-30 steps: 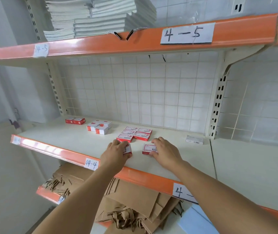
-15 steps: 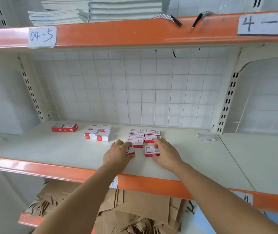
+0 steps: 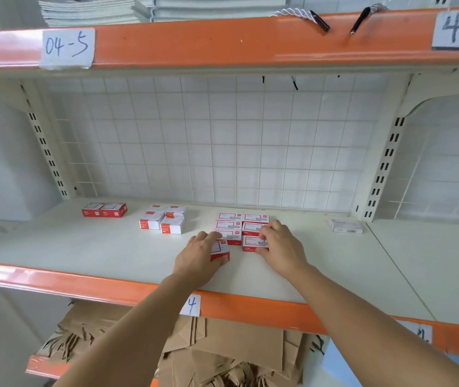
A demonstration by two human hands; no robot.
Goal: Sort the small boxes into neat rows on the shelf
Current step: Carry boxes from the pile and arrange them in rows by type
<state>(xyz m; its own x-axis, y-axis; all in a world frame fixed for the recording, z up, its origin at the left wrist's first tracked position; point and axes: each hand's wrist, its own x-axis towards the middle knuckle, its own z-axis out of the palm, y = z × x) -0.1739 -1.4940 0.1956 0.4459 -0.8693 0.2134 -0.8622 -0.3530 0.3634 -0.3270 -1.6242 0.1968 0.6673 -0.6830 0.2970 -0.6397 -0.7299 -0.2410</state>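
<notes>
Small red-and-white boxes lie on the cream shelf [image 3: 83,252]. Several form two neat columns [image 3: 239,223] at the middle. My left hand [image 3: 199,256] grips one box [image 3: 220,251] at the front of the left column, slightly askew. My right hand [image 3: 281,247] pinches another box [image 3: 252,243] at the front of the right column, close against the box behind it. A loose cluster of white boxes with red ends [image 3: 164,220] sits further left, and a pair of red boxes [image 3: 105,210] lies at the far left.
A lone white box [image 3: 345,226] lies near the right upright. A wire grid backs the shelf. The orange shelf edge [image 3: 83,283] carries a paper label. Brown paper bags [image 3: 222,356] fill the shelf below; stacked paper sits on the shelf above.
The view has shifted left and closer. Both hands have slid their boxes back toward the two columns; the right box now sits against the column's front.
</notes>
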